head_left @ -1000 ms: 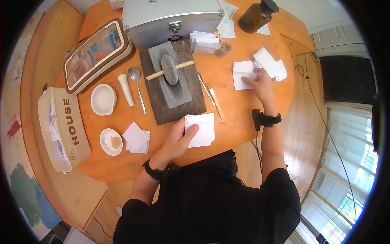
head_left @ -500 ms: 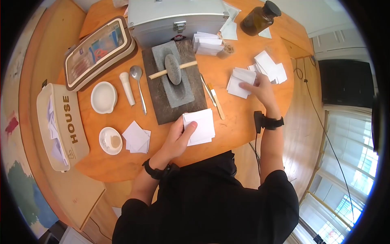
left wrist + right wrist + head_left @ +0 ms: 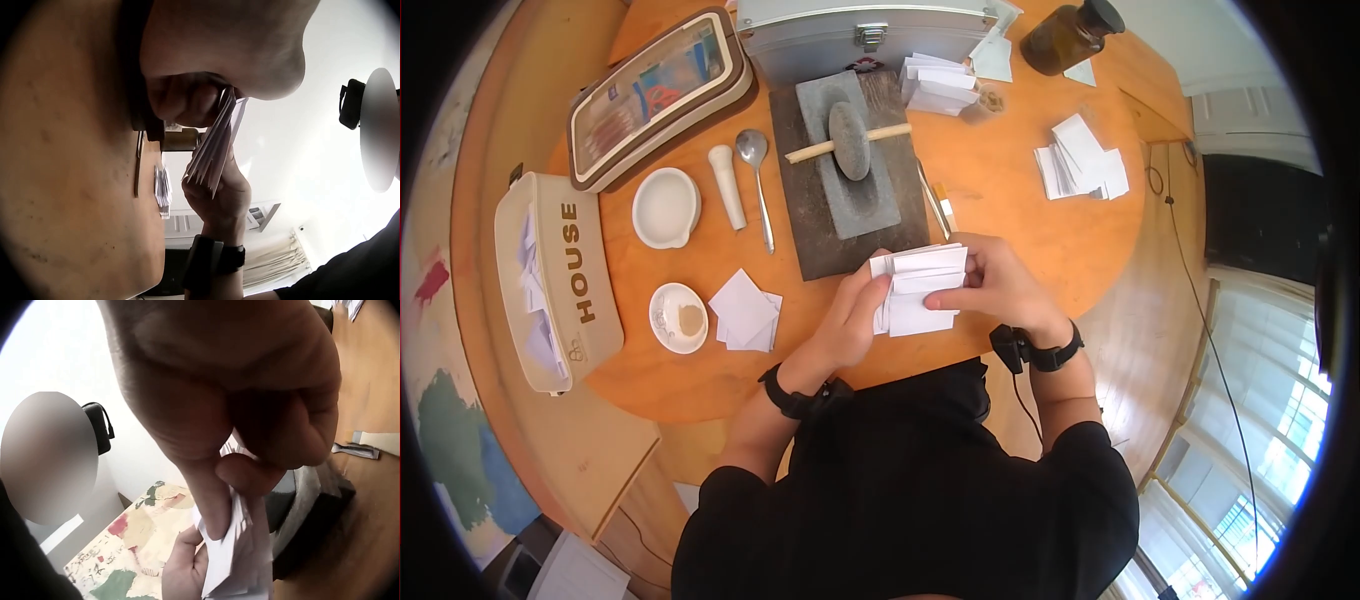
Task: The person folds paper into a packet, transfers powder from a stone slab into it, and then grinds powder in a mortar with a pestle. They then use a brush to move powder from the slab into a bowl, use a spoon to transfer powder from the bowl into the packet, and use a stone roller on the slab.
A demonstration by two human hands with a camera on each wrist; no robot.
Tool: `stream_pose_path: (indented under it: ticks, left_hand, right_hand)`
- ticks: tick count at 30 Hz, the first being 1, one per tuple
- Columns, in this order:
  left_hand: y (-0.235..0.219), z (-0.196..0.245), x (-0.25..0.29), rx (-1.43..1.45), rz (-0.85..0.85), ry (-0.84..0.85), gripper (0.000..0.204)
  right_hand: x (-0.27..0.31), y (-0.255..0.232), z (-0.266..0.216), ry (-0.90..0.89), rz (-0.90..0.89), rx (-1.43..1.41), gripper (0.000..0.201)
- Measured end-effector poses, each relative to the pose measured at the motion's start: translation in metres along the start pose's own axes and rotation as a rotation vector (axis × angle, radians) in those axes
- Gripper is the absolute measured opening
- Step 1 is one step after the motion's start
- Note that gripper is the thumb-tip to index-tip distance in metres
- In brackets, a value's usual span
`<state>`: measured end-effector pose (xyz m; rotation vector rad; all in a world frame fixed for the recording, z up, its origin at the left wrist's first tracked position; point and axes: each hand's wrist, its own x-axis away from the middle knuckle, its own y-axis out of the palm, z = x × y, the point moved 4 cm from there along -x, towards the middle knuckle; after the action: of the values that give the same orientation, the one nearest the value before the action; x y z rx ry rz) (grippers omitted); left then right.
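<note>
In front of the torso my left hand (image 3: 850, 318) grips a stack of white paper packets (image 3: 882, 312) by its left side. From the right, my right hand (image 3: 1010, 287) pinches more folded packets (image 3: 928, 287) between thumb and fingers, overlapping the left hand's stack. In the left wrist view the packets (image 3: 212, 147) fan out edge-on between both hands, and in the right wrist view the thumb lies along their face. Both hands are close to the table's near edge, just below the dark stone slab (image 3: 810, 240).
A grinding trough (image 3: 870, 215) with a stone wheel (image 3: 850, 140) lies on the slab. White packets (image 3: 1085, 160) lie at the right, and paper squares (image 3: 745, 308) at the left. A mortar (image 3: 666, 207), pestle (image 3: 726, 187), spoon (image 3: 762, 190), small dish (image 3: 678, 318) and HOUSE bin (image 3: 590, 300) stand left.
My right hand has lifted packets from the pile on the right and brought them left to the stack in my left hand. The head view has shifted slightly.
</note>
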<state>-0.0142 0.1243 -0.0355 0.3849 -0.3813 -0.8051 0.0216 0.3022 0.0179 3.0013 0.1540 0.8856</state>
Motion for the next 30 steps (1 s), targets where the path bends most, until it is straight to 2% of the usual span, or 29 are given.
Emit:
stream_pose_path:
  ticks: [1,4,5,7,10,13,14,15,19,22,25,28,29,30]
  left_hand:
    - [-0.001,0.001,0.001,0.020,0.008,0.022,0.028]
    - [0.002,0.013,0.003,-0.184,0.031,0.066,0.025]
    - [0.002,0.012,0.004,-0.213,0.035,0.070,0.025]
    - [0.000,0.010,0.006,-0.277,0.057,0.077,0.023]
    - [-0.002,0.010,0.009,-0.208,0.100,0.121,0.024]
    - [0.002,0.013,0.010,-0.133,0.149,0.073,0.028]
    - [0.003,0.015,0.009,-0.106,0.148,0.056,0.028]
    - [0.003,0.016,0.011,-0.096,0.096,-0.039,0.033]
    - [0.006,0.017,0.012,-0.157,0.133,0.059,0.030]
    - [0.004,0.023,0.013,-0.160,0.157,0.095,0.029]
    - [0.000,0.029,0.016,-0.084,0.186,0.075,0.029]
    - [-0.006,0.041,0.019,0.016,0.195,0.087,0.028]
    - [-0.006,0.043,0.021,0.049,0.178,0.097,0.027]
    - [-0.006,0.044,0.022,0.080,0.161,0.107,0.027]
  right_hand:
    - [-0.004,0.002,0.006,-0.035,0.003,0.076,0.030]
    - [-0.004,0.006,0.010,-0.058,0.044,0.157,0.047]
    - [-0.002,0.005,0.009,-0.098,0.107,0.257,0.055]
    - [0.008,0.001,-0.001,-0.188,0.222,0.450,0.071]
    - [0.023,0.007,-0.034,-0.208,0.242,0.651,0.085]
    - [0.025,0.033,-0.049,-0.489,0.023,1.079,0.096]
    - [0.023,0.037,-0.050,-0.481,-0.004,1.123,0.097]
    - [0.021,0.041,-0.051,-0.472,-0.027,1.168,0.097]
    - [0.015,0.050,-0.055,-0.505,-0.098,1.292,0.099]
    - [0.011,0.054,-0.055,-0.538,-0.095,1.284,0.097]
    - [0.011,0.045,-0.060,-0.526,-0.052,1.035,0.090]
    - [0.020,0.019,-0.072,-0.325,0.104,0.638,0.080]
    - [0.018,0.015,-0.066,-0.290,0.130,0.539,0.068]
    - [0.013,0.018,-0.055,-0.350,0.093,0.512,0.064]
